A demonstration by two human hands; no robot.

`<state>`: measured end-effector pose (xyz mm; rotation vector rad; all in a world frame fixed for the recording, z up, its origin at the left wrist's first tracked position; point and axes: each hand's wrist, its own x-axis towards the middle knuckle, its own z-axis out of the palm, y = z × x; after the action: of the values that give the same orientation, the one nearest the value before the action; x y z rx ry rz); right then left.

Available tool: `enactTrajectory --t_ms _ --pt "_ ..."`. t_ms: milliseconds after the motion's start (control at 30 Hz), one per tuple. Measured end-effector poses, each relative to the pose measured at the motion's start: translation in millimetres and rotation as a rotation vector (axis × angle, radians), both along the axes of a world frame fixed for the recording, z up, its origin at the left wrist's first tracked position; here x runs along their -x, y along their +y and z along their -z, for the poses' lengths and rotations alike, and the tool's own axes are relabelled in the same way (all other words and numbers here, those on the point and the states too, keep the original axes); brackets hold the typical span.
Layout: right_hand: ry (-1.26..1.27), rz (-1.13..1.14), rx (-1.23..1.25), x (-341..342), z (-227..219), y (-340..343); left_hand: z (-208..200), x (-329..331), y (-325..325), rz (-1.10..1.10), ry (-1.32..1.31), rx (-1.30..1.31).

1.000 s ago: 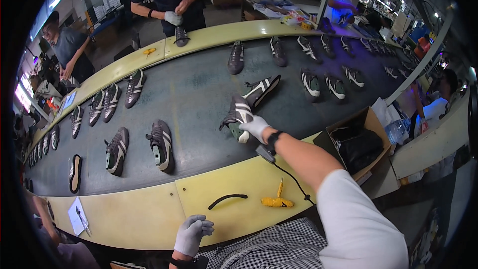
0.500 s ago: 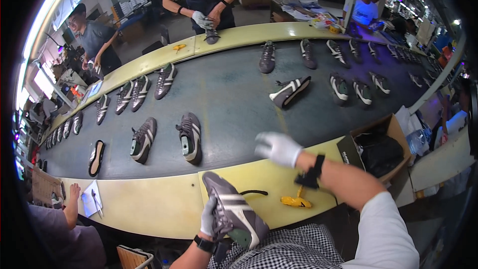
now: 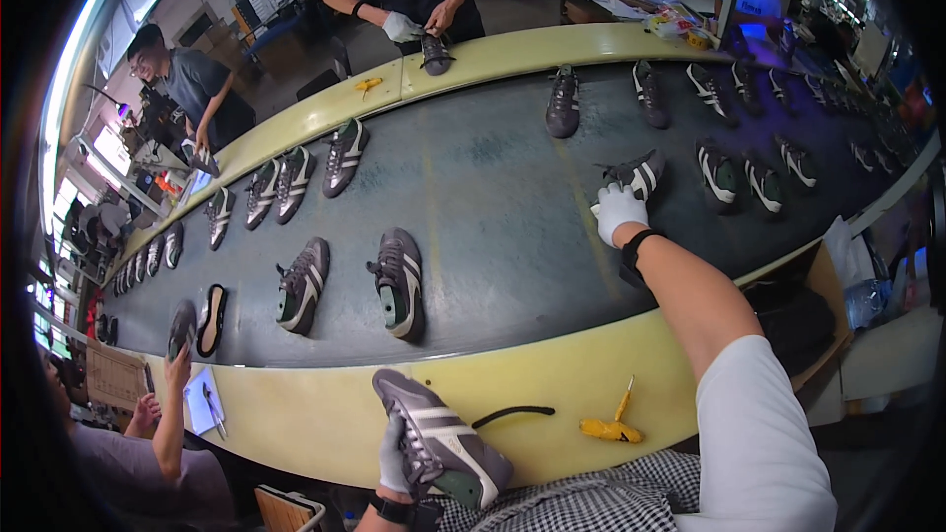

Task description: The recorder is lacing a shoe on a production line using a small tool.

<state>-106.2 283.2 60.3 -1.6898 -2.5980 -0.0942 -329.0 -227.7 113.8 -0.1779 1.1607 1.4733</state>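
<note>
My left hand [image 3: 394, 458], in a pale glove, is closed round a grey sneaker [image 3: 453, 438] with white stripes and a green heel lining. That shoe lies tilted over the near edge of the yellow ledge, toe pointing away from me. Out over the dark belt, my gloved right hand [image 3: 621, 213] grips the heel end of a second striped sneaker [image 3: 642, 175]; the shoe's collar is partly hidden by the fingers. On the ledge between my arms lie a black strap-like strip [image 3: 512, 413] and a yellow-handled hand tool [image 3: 611, 428] with a thin shaft.
Several sneakers [image 3: 399, 281] stand in rows on the conveyor belt [image 3: 493, 236]. An insole-like piece [image 3: 211, 319] lies at left near a co-worker's hand [image 3: 177, 371] lifting a shoe. Across the belt a person laces a sneaker [image 3: 435, 54]. A cardboard box [image 3: 826, 296] stands right.
My right hand has reached forward and taken hold of the sneaker on the belt, which has turned from its side. My left hand keeps its shoe. The co-worker at left now raises a shoe.
</note>
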Motion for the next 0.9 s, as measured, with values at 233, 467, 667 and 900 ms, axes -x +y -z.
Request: enactTrajectory --t_ms 233,467,667,900 --pt "0.247 -0.137 0.282 -67 -29 -84 9 -34 34 0.011 -0.159 -0.236" --pt "0.983 -0.381 1.031 -79 -123 -407 -1 -107 57 0.042 -0.349 -0.362" --pt "1.123 -0.386 1.073 -111 -156 -442 -20 -152 39 0.371 -0.202 -0.527" --pt "0.966 -0.322 0.713 -129 -117 -465 -39 -176 40 0.282 -0.090 -0.403"
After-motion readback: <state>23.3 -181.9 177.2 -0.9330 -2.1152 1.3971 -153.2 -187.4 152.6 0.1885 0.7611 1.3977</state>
